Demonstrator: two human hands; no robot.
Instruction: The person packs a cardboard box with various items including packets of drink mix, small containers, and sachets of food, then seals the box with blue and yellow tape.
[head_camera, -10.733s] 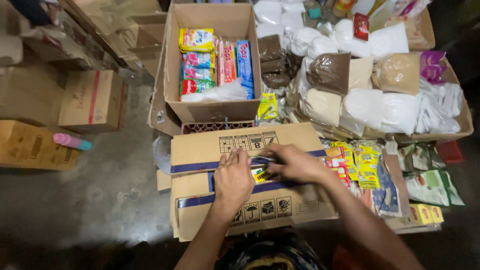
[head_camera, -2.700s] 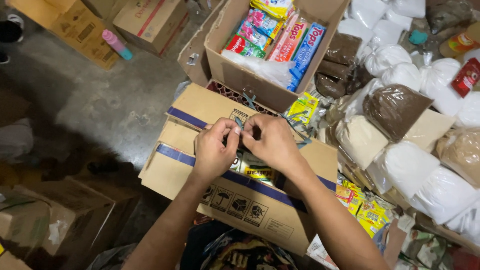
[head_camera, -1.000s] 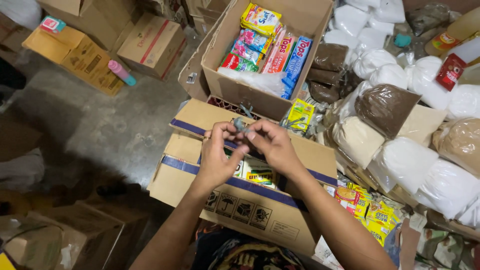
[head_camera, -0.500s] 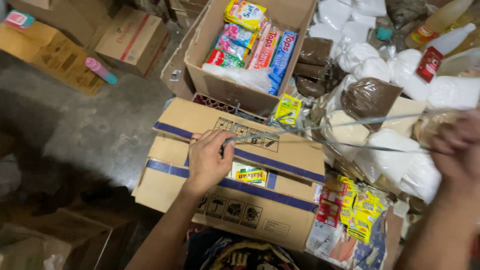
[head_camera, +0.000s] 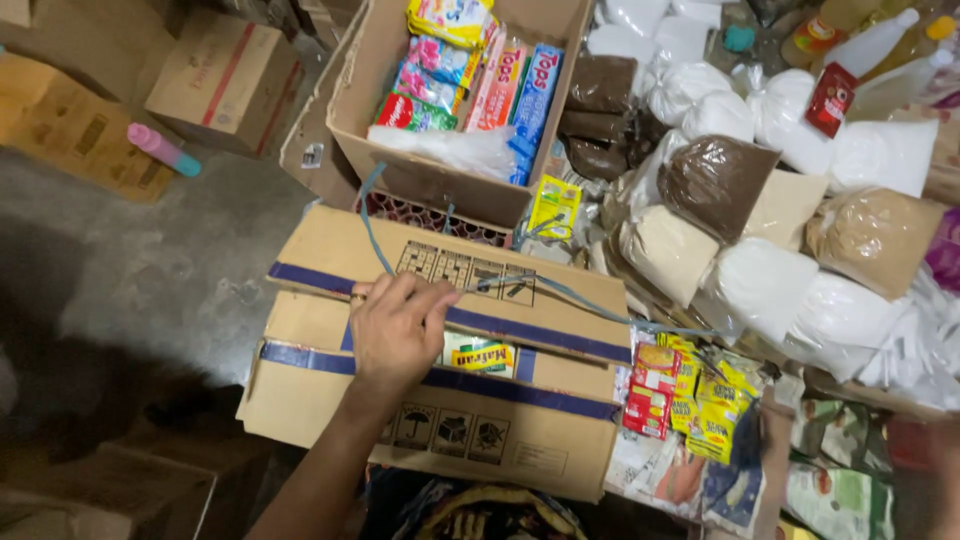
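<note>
A closed cardboard box (head_camera: 330, 400) with blue tape bands lies in front of me, a small gap between its flaps showing a packet inside. My left hand (head_camera: 398, 328) rests on top of the box, its fingers pinching a thin grey-blue string (head_camera: 560, 290). One end of the string runs right across the lid toward the sachets; the other curls up past the box's far edge. My right hand (head_camera: 768, 450) is only a motion-blurred streak at the lower right, and its grip cannot be made out.
An open carton (head_camera: 440, 185) of colourful packets stands just beyond the box. Tied bags of white, brown and tan powders (head_camera: 760, 280) pile up at right, with bottles (head_camera: 850, 70) behind. Yellow-red sachets (head_camera: 690, 400) lie at the box's right. Cartons (head_camera: 225, 80) and a pink bottle (head_camera: 165, 152) sit at left.
My right hand has dropped from the upper right, where it pulled the string taut, to a blur at the lower right. The left hand stays on the box, holding the string.
</note>
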